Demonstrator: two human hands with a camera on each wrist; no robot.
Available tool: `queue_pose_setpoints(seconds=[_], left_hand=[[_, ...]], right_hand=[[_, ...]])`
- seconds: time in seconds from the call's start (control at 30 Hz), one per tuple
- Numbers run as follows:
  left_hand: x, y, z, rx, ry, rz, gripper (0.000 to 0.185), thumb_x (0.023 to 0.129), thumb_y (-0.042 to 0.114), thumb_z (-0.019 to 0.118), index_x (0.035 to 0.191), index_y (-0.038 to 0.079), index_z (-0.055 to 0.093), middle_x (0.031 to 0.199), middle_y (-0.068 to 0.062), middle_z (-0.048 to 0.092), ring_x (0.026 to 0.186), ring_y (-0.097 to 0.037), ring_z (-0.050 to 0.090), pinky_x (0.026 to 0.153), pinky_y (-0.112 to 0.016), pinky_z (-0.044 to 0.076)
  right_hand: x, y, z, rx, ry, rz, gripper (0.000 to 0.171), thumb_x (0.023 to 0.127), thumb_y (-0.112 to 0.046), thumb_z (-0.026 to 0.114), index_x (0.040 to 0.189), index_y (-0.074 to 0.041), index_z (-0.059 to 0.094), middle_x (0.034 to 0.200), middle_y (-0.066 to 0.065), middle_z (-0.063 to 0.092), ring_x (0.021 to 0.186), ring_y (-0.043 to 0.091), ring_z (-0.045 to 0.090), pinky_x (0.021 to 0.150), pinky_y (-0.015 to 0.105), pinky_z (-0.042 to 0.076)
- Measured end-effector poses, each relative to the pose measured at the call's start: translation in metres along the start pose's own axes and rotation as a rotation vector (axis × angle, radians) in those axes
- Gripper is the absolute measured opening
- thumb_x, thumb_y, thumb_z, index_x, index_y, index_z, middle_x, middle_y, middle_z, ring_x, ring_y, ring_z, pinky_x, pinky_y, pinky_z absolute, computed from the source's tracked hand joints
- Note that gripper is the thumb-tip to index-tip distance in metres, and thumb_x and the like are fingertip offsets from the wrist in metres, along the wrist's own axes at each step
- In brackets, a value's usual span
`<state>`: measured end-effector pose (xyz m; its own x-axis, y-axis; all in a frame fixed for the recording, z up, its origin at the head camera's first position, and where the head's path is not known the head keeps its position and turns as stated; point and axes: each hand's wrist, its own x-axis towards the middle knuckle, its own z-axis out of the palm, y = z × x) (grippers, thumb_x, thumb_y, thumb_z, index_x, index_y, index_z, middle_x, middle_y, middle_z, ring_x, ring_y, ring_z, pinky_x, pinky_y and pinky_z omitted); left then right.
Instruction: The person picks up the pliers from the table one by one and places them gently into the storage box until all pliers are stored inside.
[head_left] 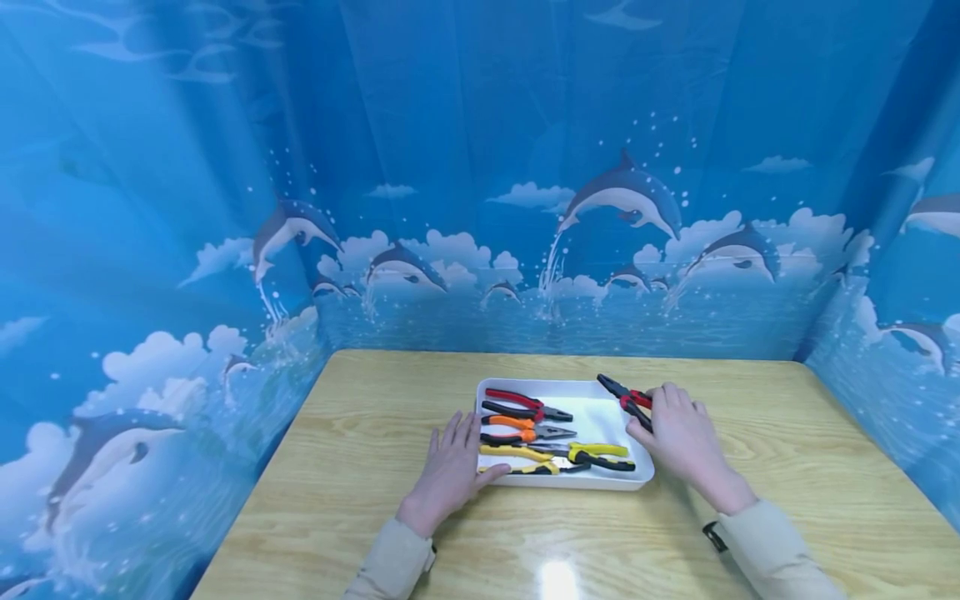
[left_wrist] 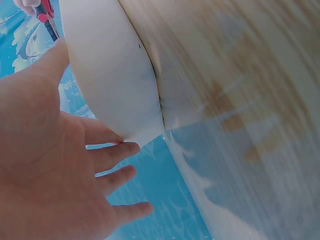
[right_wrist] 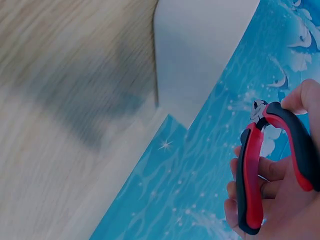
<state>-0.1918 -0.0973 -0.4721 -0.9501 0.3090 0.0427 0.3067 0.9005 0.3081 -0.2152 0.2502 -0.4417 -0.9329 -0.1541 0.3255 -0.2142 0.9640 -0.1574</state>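
Pliers with red-and-black handles are held in the right hand, whose fingers are curled round the grips; the tool is raised over the right edge of the white tray, its nose pointing away toward the backdrop. In the right wrist view the same pliers are seen clasped between thumb and fingers. The left hand is laid flat on the wooden table, fingers spread and straight, with the thumb touching the tray's near-left corner. Inside the tray three further pairs are lined up: red-handled pliers farthest, orange-handled pliers in the middle, yellow-handled pliers nearest. A blue dolphin-printed backdrop is hung round the table.
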Motion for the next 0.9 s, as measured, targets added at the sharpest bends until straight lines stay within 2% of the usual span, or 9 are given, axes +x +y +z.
queue_pose_setpoints(seconds=[0.27, 0.57, 0.7, 0.9], left_hand=[[0.001, 0.0, 0.001, 0.003, 0.002, -0.001, 0.094, 0.097, 0.063, 0.054, 0.159, 0.0, 0.024, 0.164, -0.021, 0.027, 0.152, -0.042, 0.02, 0.119, -0.067, 0.019], [0.001, 0.0, 0.001, 0.0, 0.003, -0.003, 0.095, 0.096, 0.064, 0.053, 0.16, 0.001, 0.023, 0.164, -0.021, 0.026, 0.152, -0.042, 0.02, 0.119, -0.067, 0.018], [0.002, 0.0, 0.001, 0.002, -0.001, -0.008, 0.095, 0.096, 0.065, 0.053, 0.16, 0.001, 0.023, 0.164, -0.021, 0.026, 0.152, -0.042, 0.02, 0.119, -0.066, 0.018], [0.002, 0.0, 0.001, 0.005, 0.001, -0.01, 0.095, 0.096, 0.065, 0.054, 0.16, 0.001, 0.024, 0.164, -0.021, 0.026, 0.152, -0.042, 0.02, 0.119, -0.066, 0.018]], right_hand=[[0.007, -0.012, 0.004, 0.006, -0.01, -0.056, 0.052, 0.091, -0.034, 0.063, 0.117, 0.011, 0.057, 0.101, 0.019, 0.056, 0.091, 0.034, 0.053, 0.068, 0.043, 0.039], [0.015, -0.023, 0.009, 0.054, -0.135, -0.134, 0.047, 0.095, -0.03, 0.062, 0.119, 0.01, 0.057, 0.105, 0.016, 0.056, 0.096, 0.032, 0.052, 0.076, 0.051, 0.045], [0.018, -0.028, 0.012, 0.091, -0.16, -0.173, 0.043, 0.095, -0.028, 0.062, 0.118, 0.008, 0.058, 0.103, 0.013, 0.056, 0.094, 0.029, 0.052, 0.075, 0.047, 0.045], [0.023, -0.033, 0.018, 0.058, -0.183, -0.247, 0.045, 0.094, -0.03, 0.063, 0.12, 0.007, 0.059, 0.103, 0.011, 0.054, 0.091, 0.024, 0.05, 0.073, 0.042, 0.043]])
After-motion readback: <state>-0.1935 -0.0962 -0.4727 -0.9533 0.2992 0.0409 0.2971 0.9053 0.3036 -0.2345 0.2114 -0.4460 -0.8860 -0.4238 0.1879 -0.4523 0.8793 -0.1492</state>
